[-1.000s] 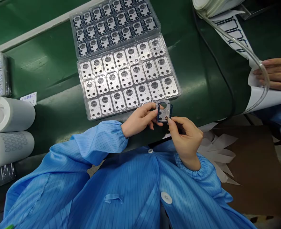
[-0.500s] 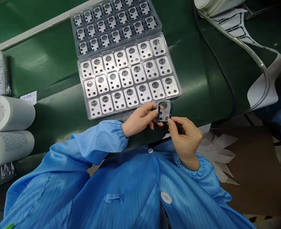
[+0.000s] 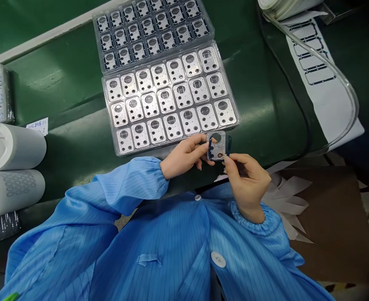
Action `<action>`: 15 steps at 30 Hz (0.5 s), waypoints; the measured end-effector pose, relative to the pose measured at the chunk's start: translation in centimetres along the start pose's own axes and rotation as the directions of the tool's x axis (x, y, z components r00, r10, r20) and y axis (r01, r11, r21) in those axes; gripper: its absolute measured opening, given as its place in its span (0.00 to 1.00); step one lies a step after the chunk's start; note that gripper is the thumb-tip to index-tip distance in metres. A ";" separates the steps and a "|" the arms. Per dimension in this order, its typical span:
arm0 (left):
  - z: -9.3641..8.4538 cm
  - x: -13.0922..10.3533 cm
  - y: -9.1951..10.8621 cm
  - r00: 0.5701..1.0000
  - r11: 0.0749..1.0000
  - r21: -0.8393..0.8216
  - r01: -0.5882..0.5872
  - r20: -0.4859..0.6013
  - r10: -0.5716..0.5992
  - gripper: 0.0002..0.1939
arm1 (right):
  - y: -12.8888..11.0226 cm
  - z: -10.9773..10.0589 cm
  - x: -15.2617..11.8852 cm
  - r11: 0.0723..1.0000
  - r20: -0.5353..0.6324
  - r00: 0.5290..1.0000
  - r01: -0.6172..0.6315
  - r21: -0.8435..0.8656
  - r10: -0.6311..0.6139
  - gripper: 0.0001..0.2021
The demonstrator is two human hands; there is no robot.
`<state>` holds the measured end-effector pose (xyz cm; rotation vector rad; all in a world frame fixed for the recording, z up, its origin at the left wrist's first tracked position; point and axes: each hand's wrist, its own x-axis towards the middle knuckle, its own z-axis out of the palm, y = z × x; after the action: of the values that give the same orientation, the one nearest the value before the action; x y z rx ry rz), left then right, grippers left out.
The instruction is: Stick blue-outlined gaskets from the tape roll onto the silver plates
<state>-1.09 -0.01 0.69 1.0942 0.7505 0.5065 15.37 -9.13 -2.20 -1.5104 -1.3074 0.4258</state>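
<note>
A small silver metal plate (image 3: 218,146) with one large hole and smaller ones is held upright by my left hand (image 3: 186,156), fingers closed on its left edge. At the plate's lower right corner, my right hand (image 3: 247,182) pinches a thin dark blue strip (image 3: 229,145), whose upper part stands a little apart from the plate's right edge. Whether the strip still touches the plate lower down is hidden by the fingertips. Just beyond my hands lies a clear tray (image 3: 117,151) with rows of similar silver plates.
Behind it, a second tray (image 3: 103,72) holds plates with dark edges. White rolls (image 3: 23,146) stand at the left. A liner (image 3: 331,106) with dark frame shapes, a cable (image 3: 285,75) and a cardboard box (image 3: 331,225) are at the right.
My right hand has moved slightly right, and the dark strip has come away from the plate's right side. The liner at the right now lies flatter, showing more dark frames.
</note>
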 end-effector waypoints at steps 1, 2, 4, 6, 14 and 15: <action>0.0 0.0 0.0 1.000 1.000 -0.003 0.000 -0.002 0.000 0.16 | 0.3 -0.1 -0.1 0.999 -0.008 1.000 -0.023 0.034 0.024 0.02; 0.0 0.0 0.0 1.000 1.000 -0.007 -0.001 -0.007 0.001 0.16 | 0.5 -0.2 -0.2 0.997 -0.019 0.999 -0.039 0.066 0.040 0.02; 0.1 0.0 0.1 1.000 1.000 -0.012 0.001 -0.011 -0.001 0.16 | 0.8 -0.3 -0.3 0.993 -0.027 0.998 -0.053 0.110 0.056 0.02; 0.1 0.0 0.1 1.000 1.000 -0.005 0.008 -0.015 -0.008 0.16 | 0.8 -0.3 -0.3 0.992 -0.016 0.999 -0.041 0.115 0.043 0.01; 0.1 0.1 0.0 1.000 1.000 -0.003 0.028 0.001 -0.028 0.14 | 0.3 -0.2 0.2 1.000 0.026 1.000 0.011 0.024 -0.012 0.03; 0.1 0.1 0.0 1.000 1.000 -0.003 0.031 0.002 -0.031 0.15 | 0.3 -0.2 0.2 1.000 0.029 0.999 0.018 0.017 -0.018 0.03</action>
<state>-0.95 -0.05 0.72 1.0784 0.7635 0.4803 15.72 -9.01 -2.31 -1.4823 -1.3360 0.4480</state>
